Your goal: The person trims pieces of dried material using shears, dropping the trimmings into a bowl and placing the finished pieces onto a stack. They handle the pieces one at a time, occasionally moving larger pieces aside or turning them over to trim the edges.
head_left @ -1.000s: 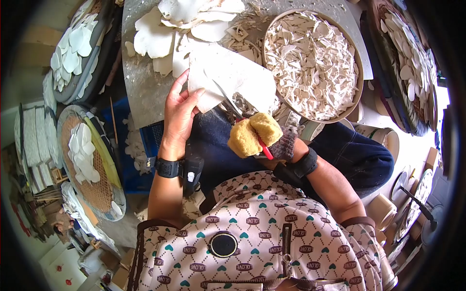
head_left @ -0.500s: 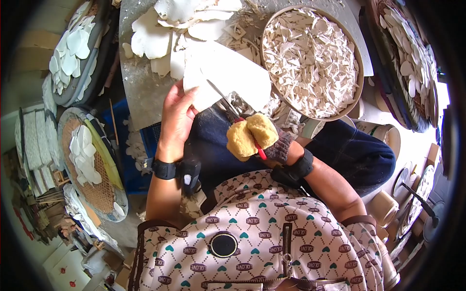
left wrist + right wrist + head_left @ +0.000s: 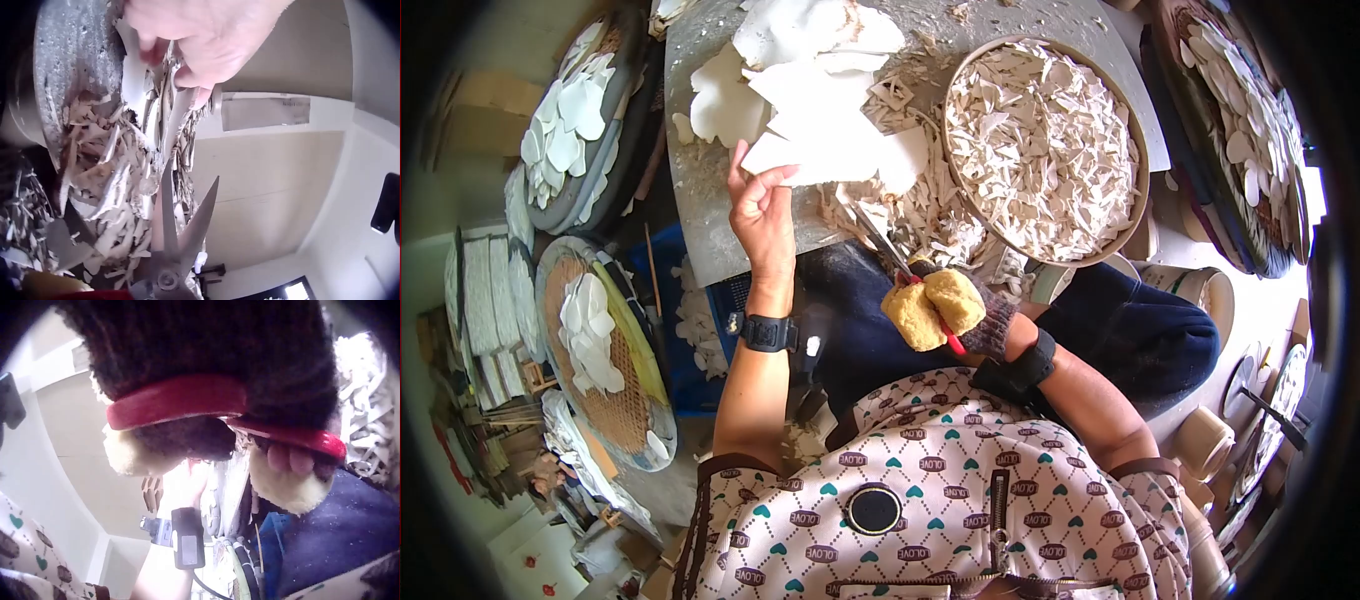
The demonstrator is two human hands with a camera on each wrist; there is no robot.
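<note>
My bare left hand pinches the near left edge of a thin white sheet between thumb and fingers. In the left wrist view the sheet tilts down from those fingertips. A dark knitted glove with exposed fingertips covers my right hand, which grips red-handled scissors padded with yellow sponge. Their blades stand apart below the sheet, with nothing between them. The right wrist view shows the glove through the red handle loops. Other white sheets lie loosely piled beyond the left hand.
A round tray heaped with white scraps stands on the grey board, at right. Loose offcuts lie beside it. Round racks with white pieces stand left and right. A blue crate sits low at left.
The left hand has moved forward with the sheet, away from the scissors and over the piled sheets. Earlier the scissors' blades overlapped the sheet. The right hand still holds the scissors, slightly nearer the body.
</note>
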